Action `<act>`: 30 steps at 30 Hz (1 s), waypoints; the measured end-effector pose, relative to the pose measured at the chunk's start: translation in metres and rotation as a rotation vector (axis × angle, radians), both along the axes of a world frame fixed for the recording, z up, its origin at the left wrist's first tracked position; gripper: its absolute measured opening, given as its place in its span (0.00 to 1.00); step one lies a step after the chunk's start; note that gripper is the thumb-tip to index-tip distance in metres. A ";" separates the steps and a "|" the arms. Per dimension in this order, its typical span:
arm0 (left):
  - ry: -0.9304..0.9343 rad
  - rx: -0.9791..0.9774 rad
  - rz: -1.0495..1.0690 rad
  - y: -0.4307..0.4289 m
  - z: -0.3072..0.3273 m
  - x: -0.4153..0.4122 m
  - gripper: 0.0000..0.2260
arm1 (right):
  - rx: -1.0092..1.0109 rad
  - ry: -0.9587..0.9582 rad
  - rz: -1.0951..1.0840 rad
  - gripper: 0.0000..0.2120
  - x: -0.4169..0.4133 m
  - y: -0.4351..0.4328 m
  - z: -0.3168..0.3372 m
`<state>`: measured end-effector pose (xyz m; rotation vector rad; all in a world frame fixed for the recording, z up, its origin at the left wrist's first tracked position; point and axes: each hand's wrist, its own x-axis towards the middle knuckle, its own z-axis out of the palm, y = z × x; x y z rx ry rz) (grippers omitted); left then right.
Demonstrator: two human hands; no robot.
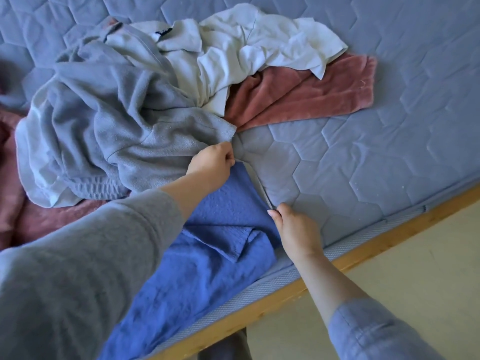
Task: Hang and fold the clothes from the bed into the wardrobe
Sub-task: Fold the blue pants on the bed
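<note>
A blue textured garment [207,245] lies spread on the mattress near the bed's front edge. My left hand [213,159] pinches its far corner, just below a crumpled grey sweater [117,120]. My right hand [296,229] pinches the garment's right edge nearer to me, so the edge runs straight between the two hands. Behind the sweater lie a white garment [249,48] and a pink towel [301,94], heaped together.
The quilted grey-blue mattress [363,157] stretches to the right of the pile. A dark pink cloth [15,193] lies at the left under the sweater. The wooden bed rail [337,261] runs diagonally, with pale floor [389,294] below it.
</note>
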<state>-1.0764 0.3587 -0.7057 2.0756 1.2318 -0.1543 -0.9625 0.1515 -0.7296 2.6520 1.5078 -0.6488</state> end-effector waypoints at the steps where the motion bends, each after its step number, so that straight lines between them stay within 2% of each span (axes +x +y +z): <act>1: 0.004 0.001 -0.009 0.000 0.001 -0.001 0.03 | -0.038 -0.022 0.017 0.19 0.000 0.001 0.000; 5: 0.000 0.038 -0.075 -0.009 0.009 -0.005 0.05 | -0.102 -0.068 0.001 0.18 -0.003 0.004 0.009; 7: -0.058 0.137 -0.101 -0.016 0.018 -0.009 0.09 | 0.030 -0.054 -0.085 0.15 -0.006 0.001 0.018; 9: -0.199 0.237 -0.170 -0.026 0.031 -0.021 0.08 | 0.235 0.018 -0.151 0.10 -0.012 -0.005 0.030; 11: -0.268 0.203 -0.315 -0.039 0.038 -0.040 0.07 | 0.328 0.135 -0.136 0.08 -0.017 -0.013 0.038; 14: -0.141 0.054 -0.493 -0.063 0.036 -0.068 0.15 | 0.260 0.289 -0.086 0.10 -0.031 -0.025 0.044; 18: 0.139 0.073 -0.619 -0.089 0.021 -0.086 0.26 | -0.017 0.354 -0.193 0.17 -0.050 -0.038 0.042; 20: 0.234 0.152 -0.647 -0.097 0.015 -0.091 0.24 | -0.009 0.422 -0.279 0.10 -0.057 -0.041 0.040; 21: 0.265 0.188 -0.637 -0.099 0.013 -0.093 0.23 | 0.014 0.466 -0.313 0.09 -0.060 -0.041 0.041; 23: 0.289 0.223 -0.598 -0.102 0.012 -0.094 0.20 | 0.070 0.525 -0.351 0.18 -0.065 -0.043 0.042; 25: 0.266 0.197 -0.532 -0.100 0.015 -0.096 0.15 | 0.125 0.553 -0.359 0.18 -0.072 -0.042 0.047; 27: 0.163 0.125 -0.393 -0.094 0.024 -0.103 0.10 | 0.175 0.582 -0.361 0.18 -0.080 -0.042 0.053; 30: -0.111 0.092 -0.152 -0.083 0.049 -0.124 0.06 | 0.212 0.556 -0.341 0.20 -0.089 -0.044 0.067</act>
